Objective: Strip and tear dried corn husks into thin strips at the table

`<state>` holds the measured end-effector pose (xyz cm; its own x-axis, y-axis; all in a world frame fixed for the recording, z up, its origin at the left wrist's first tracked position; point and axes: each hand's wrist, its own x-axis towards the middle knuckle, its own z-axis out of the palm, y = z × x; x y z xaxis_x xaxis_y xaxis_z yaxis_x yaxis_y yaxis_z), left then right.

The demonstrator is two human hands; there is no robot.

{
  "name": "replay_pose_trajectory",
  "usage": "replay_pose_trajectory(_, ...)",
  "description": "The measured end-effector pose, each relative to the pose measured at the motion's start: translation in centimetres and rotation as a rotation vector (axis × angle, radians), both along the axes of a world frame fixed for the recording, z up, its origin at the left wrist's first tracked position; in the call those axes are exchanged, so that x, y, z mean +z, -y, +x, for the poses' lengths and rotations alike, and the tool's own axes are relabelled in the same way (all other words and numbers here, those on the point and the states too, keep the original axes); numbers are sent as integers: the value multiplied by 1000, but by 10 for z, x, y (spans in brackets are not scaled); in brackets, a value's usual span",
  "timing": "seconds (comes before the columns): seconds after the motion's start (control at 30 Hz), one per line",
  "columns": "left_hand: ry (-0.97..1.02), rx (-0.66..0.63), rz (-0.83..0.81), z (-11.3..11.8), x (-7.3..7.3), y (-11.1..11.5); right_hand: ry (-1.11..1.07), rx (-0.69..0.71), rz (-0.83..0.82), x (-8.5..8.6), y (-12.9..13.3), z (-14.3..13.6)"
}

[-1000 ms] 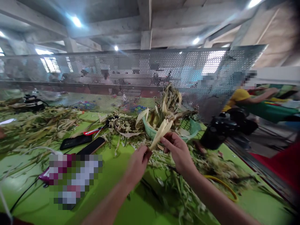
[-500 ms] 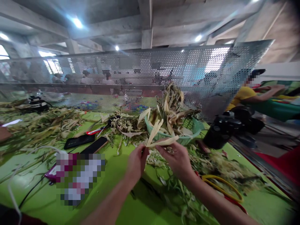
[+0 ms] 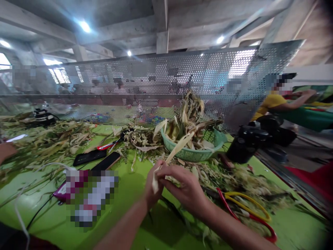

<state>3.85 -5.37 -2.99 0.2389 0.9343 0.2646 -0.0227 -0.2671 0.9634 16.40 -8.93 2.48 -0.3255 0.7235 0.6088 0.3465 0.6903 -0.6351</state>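
A pale strip of dried corn husk [image 3: 182, 145] is folded between my two hands. My left hand [image 3: 152, 184] is closed on it at the fold. The fingers of my right hand [image 3: 183, 185] pinch the husk close to the left fingertips, and a short end hangs down over the left hand. The long end points up and right, toward a green plastic basket [image 3: 194, 154] heaped with dried husks [image 3: 191, 114]. Below and right of my right hand lie scissors with red and yellow handles [image 3: 247, 208].
Husk scraps [image 3: 52, 139] cover much of the green table [image 3: 125, 215]. At left are a dark phone [image 3: 106, 163], a red-handled cutter [image 3: 106, 146] and a purple-and-white item with a cord [image 3: 61, 191]. A black camera [image 3: 243, 142] stands right. Another person in yellow [image 3: 273, 102] sits beyond.
The husk's right-hand end has been brought across and down over my left hand. My right hand has moved left and lower, against the left fingers.
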Motion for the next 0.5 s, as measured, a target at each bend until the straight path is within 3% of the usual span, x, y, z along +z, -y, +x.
replay_pose_trajectory(0.17, -19, 94, -46, 2, 5, -4, -377, -257, -248, 9, -28, 24)
replay_pose_trajectory(0.27, -46, 33, -80, 2, 7, -2, -538, -213, -418, 6, -45, 34)
replay_pose_trajectory(0.37, -25, -20, -103, 2, 10, 1, -620, -160, -489, 4, -50, 36)
replay_pose_trajectory(0.5, 176, -87, -192, 2, 14, 2, -741, -93, -584, -2, -49, 35)
